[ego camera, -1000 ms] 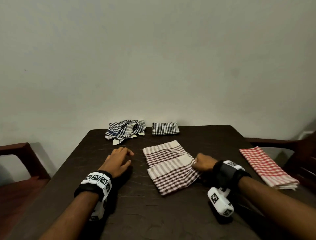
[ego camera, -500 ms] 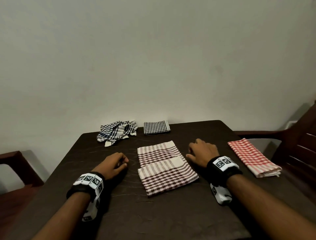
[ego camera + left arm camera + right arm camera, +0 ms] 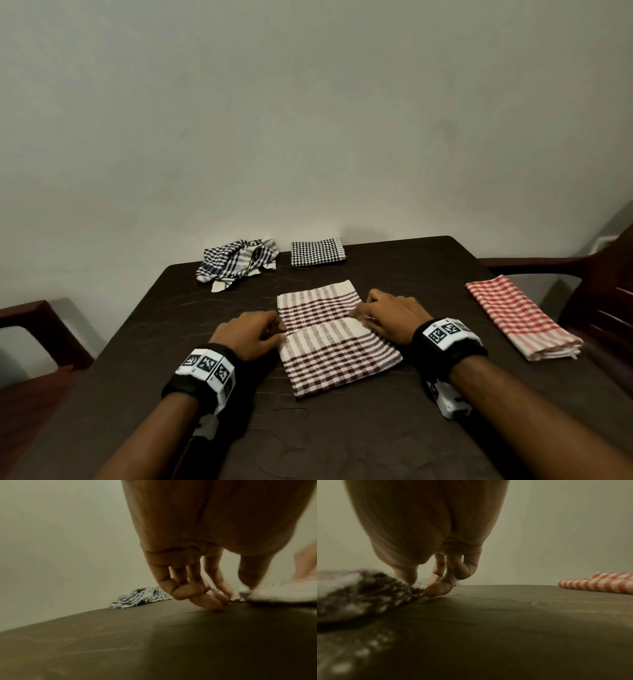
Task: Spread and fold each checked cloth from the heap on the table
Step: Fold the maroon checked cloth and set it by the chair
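Note:
A brown-and-white checked cloth [image 3: 329, 353] lies in the middle of the dark table [image 3: 342, 438], its near part folded over the far part. My left hand [image 3: 274, 334] is at the cloth's left edge by the fold line. In the left wrist view its thumb sits on top of the cloth [image 3: 278, 595] and its fingers [image 3: 219, 599] curl under the edge. My right hand [image 3: 363, 317] pinches the right edge, thumb on the cloth [image 3: 368, 588] and a fingertip at its rim. A heap of blue-and-black checked cloths [image 3: 236, 265] lies at the far left.
A folded black-and-white checked cloth [image 3: 317, 252] lies by the wall, right of the heap. A folded red checked cloth [image 3: 520, 318] lies near the table's right edge. Dark wooden chairs stand on the left [image 3: 30, 342] and on the right [image 3: 603, 291].
The right hand left the near fold, lifted beside the cloth, then came back to its right edge. The left hand slid right from the bare table to the cloth's left edge.

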